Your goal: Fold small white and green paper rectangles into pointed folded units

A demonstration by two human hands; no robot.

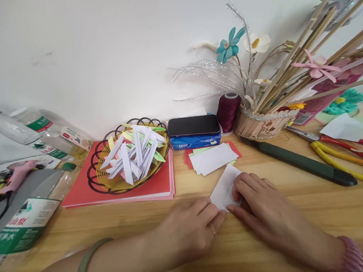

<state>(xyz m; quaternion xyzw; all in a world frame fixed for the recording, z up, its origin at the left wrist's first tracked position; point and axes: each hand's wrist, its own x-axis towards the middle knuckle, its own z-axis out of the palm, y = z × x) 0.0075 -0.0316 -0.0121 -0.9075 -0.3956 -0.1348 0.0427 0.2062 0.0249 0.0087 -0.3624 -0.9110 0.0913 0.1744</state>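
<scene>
A small white sheet of paper (225, 186) lies at a slant on the wooden table between my hands. My left hand (198, 223), with a ring on one finger, is closed and pinches the paper's near left corner. On the other side, the bent fingers of my right hand (259, 199) grip the right edge, the thumb at the near edge. The fingers partly cover the near and right edges, so any fold there is hard to make out. Just beyond the sheet is a stack of cut paper, with a white piece (214, 158) on top of green and red ones.
A basket (92, 179) of folded paper strips stands on red paper (76, 194). Behind are a phone (193, 126) on a blue pack (196, 142) and a thread spool (229, 112). Right lie a dark green-handled tool (306, 162) and scissors (337, 161); bottles (27, 219) and a glue gun (16, 176) left.
</scene>
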